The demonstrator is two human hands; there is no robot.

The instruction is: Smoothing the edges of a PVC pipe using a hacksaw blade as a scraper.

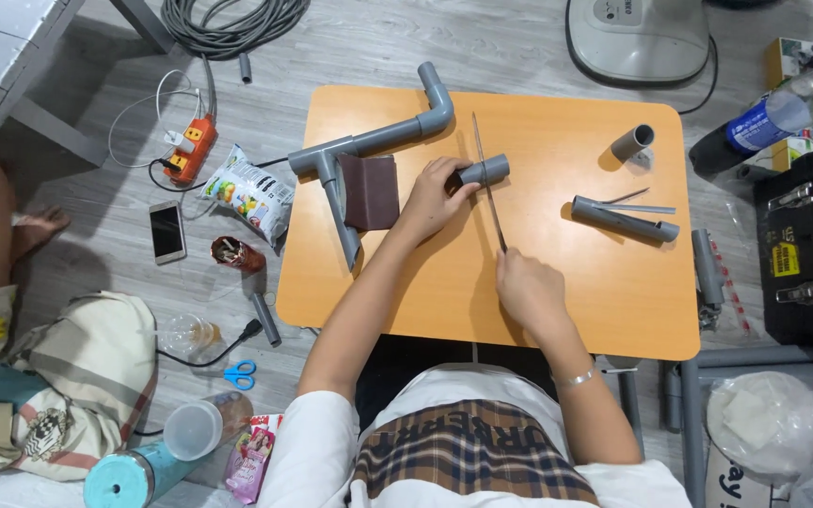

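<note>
Right hand: nearest me, my fingers closed around the thin saw blade, set across the pipe.
Left hand: my fingers clamp the short grey pipe piece so it can't roll on the wooden table.
Hidden: blade handle inside my fist; the pipe's left end is under my fingers.

snack bag, white-green, floor left | phone, dark screen | pink packet, bottom left | bottle's blue label
</note>
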